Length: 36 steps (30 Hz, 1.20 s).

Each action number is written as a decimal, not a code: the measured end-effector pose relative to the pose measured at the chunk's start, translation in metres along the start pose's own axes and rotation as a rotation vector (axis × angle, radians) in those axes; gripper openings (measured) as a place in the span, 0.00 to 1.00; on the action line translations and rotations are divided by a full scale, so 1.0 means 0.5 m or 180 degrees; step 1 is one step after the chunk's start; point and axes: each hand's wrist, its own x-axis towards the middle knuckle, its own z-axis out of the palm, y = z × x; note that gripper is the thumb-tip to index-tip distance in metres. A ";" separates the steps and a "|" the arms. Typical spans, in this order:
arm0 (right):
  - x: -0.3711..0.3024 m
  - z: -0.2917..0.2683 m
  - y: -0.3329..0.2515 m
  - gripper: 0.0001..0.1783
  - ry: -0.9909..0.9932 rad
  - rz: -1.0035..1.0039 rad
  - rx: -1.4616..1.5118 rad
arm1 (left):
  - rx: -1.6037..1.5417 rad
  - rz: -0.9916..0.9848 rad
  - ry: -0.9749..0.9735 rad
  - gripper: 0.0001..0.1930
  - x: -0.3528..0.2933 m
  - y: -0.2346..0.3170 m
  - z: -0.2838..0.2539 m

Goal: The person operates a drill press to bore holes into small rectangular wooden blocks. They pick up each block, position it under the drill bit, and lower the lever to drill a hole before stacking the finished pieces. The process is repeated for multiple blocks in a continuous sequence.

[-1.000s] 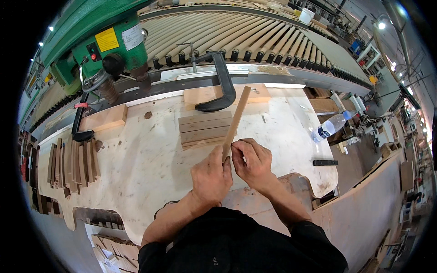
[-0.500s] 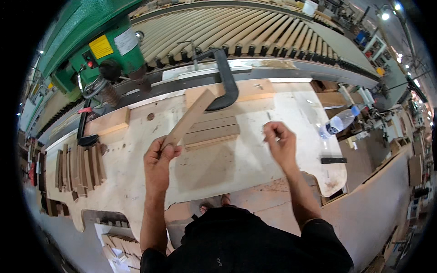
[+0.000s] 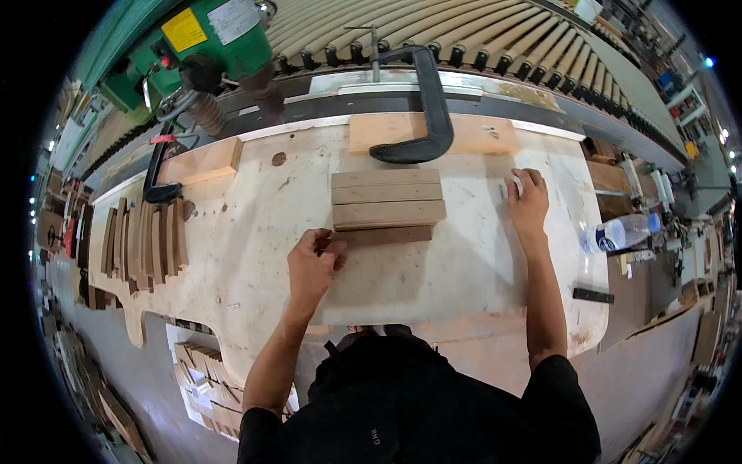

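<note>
My left hand (image 3: 315, 267) is closed around the left end of a wooden strip (image 3: 394, 235), which lies low along the near side of a stack of short wooden strips (image 3: 386, 192) at the middle of the board. My right hand (image 3: 529, 203) is over the right part of the board, apart from the stack. Its fingers are curled in a pinch, and whatever may be between the tips is too small to make out.
Behind the stack a black C-clamp (image 3: 439, 116) presses on a wooden block (image 3: 483, 135). More strips (image 3: 147, 240) stand in a row at the left. A plastic bottle (image 3: 618, 233) and a black bar (image 3: 593, 296) lie at the right. A green machine (image 3: 224, 39) rises at the back left.
The strip in my left hand has come down from a raised, tilted pose to lie flat along the stack's near side. My right hand has moved right and farther away. The view has shifted.
</note>
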 end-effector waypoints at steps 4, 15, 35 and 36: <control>0.024 0.012 -0.046 0.13 -0.0290 0.0031 0.1172 | 0.1618 0.0727 0.0370 0.16 -0.005 -0.027 -0.004; 0.358 0.020 -0.274 0.18 -0.1223 -0.0262 0.1622 | 0.3353 0.1059 0.3045 0.15 0.104 -0.103 -0.423; 0.968 0.207 -0.744 0.22 -0.0845 0.0306 0.5033 | -0.0390 0.0389 0.0304 0.16 0.128 -0.039 -0.482; 0.966 0.215 -0.761 0.22 -0.0870 0.0251 0.5041 | -0.0819 0.0017 -0.0130 0.16 0.152 -0.025 -0.450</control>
